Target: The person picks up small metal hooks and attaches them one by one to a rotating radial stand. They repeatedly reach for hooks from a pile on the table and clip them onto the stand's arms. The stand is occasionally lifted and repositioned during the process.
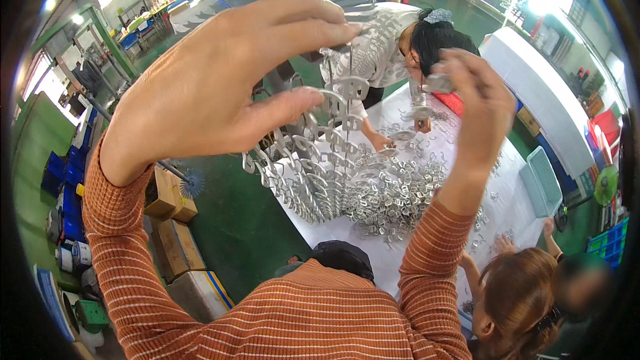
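Rows of small silvery metal buckle-like pieces [313,180] hang on thin upright wires in front of me, above a table. My left hand [220,73] reaches in from the left beside the top of these wires, its thumb and fingers spread apart. The thumb tip lies against a looped metal piece [333,101] near the top; the fingertips are by the wire's upper end. To the right of the wires my raised right hand [477,103] pinches a small metal piece [438,83], slightly blurred.
A large heap of metal pieces [400,193] covers part of the white table [513,193]. A co-worker [373,40] bends over its far side, hands in the pieces; another person [517,287] sits at lower right. A pale blue basket [541,180] and cardboard boxes [177,247] stand around.
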Motion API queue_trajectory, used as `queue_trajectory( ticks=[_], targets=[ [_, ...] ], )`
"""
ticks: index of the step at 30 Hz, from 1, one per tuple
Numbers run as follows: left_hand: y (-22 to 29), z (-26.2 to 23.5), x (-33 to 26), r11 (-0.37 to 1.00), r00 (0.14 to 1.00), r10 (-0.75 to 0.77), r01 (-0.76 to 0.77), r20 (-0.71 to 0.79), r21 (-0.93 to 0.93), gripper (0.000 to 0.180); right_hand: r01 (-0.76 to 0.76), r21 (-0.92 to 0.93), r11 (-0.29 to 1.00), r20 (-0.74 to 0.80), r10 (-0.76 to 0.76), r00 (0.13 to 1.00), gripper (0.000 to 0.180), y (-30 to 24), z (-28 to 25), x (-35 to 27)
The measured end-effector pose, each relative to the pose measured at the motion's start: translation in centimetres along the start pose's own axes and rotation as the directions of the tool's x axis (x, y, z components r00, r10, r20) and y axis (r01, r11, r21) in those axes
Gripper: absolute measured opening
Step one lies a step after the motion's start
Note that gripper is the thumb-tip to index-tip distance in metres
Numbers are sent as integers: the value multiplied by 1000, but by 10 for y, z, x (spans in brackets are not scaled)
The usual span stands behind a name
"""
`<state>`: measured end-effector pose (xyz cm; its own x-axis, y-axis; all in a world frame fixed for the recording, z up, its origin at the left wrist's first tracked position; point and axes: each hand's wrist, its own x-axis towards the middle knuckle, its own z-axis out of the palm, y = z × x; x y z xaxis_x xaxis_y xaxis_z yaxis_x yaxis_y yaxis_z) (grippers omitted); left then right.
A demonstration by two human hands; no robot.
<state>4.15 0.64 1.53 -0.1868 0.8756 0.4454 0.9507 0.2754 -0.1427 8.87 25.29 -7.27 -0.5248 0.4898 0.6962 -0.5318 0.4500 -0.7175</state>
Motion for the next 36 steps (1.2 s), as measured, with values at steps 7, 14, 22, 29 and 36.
queue_trajectory(
  ticks=[7,14,22,29,36],
  targets=[
    [4,7,8,999,994,-38,39,-101,12,50,-159,-955,252,-180,-64,981,23,51,-120,7],
    [6,4,13,1000,997,-13,14,-73,22,50,82,21,996,345,-84,935,19,-8,6,3],
    [-1,-10,7,998,997,24,-20,70,-61,59,14,230,973,365,-100,925,16,-18,44,-2],
    [-10,1,-4,1000,1000,-13,14,-13,26,54,11,-144,990,-1,-11,1000,15,21,-27,11],
    [-3,1,5,997,990,-21,30,-139,64,56,-84,-979,188,-79,32,996,26,48,-120,9]
  ],
)
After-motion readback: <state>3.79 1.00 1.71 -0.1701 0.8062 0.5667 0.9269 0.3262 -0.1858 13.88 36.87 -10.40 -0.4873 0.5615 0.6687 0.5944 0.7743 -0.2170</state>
